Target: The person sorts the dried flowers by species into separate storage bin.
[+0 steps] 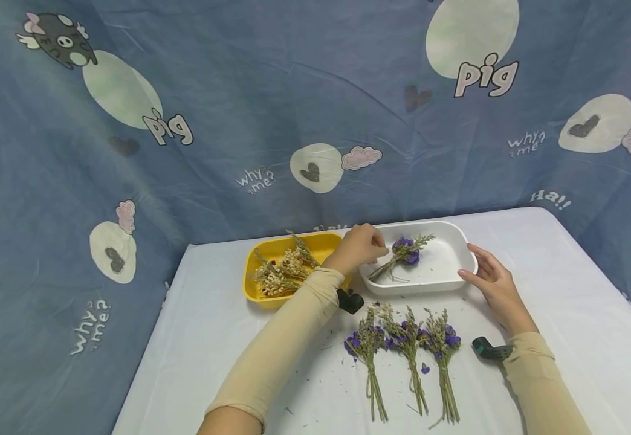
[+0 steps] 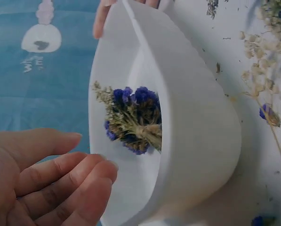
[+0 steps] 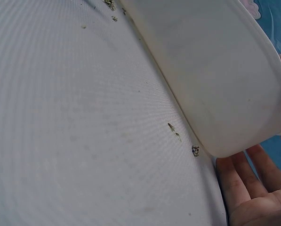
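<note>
A white tray (image 1: pixel 443 254) stands at the back of the table. Inside it lies a small bunch of purple dried flowers (image 1: pixel 407 251), stems tied and pointing to the near left. My left hand (image 1: pixel 360 246) hovers over the tray's left end, fingers loosely bent and holding nothing; in the left wrist view the bunch is apart from the fingertips (image 2: pixel 109 165). My right hand (image 1: pixel 492 283) grips the tray's right end, thumb at the near rim and fingers along the outer wall. In the right wrist view its fingers (image 3: pixel 253 174) meet the tray's lower corner.
A yellow tray (image 1: pixel 255 296) with several cream dried bunches stands left of the white one, partly behind my left arm. In front lie three purple bunches, left (image 1: pixel 368 350), middle (image 1: pixel 409 344) and right (image 1: pixel 443 350), among loose bits. A printed blue curtain (image 1: pixel 250 121) hangs behind.
</note>
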The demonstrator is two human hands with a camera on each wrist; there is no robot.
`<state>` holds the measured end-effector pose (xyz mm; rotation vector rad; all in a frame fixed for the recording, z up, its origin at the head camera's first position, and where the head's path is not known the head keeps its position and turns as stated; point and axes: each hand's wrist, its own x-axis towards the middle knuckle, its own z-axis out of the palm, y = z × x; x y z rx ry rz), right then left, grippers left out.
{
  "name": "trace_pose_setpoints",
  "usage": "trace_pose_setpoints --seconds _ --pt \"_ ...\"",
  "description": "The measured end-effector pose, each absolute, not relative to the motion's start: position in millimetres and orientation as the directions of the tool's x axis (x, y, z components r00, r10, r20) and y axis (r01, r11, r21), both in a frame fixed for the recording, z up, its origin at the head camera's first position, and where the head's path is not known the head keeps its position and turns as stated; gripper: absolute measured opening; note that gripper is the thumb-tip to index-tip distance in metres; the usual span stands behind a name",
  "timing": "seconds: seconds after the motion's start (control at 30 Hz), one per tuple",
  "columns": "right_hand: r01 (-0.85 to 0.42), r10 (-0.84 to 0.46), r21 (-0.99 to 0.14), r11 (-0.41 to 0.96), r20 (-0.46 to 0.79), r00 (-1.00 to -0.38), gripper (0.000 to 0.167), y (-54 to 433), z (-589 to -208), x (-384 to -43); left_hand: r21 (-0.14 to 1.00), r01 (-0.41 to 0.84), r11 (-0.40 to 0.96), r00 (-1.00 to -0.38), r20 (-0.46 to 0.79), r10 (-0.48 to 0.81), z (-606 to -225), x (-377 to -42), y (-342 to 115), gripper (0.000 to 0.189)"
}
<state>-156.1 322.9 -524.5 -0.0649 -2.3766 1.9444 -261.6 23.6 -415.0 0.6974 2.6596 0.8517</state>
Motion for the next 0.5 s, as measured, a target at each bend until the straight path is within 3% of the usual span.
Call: trace_pose_setpoints --seconds 0.5 --pt "-0.02 0.076 -0.982 0.186 0.035 -0.997 0.076 322.1 -525.8 -155.9 0.697 0.366 0.616 -0.86 0.0 0.51 -417.4 -206.7 -29.1 0.009"
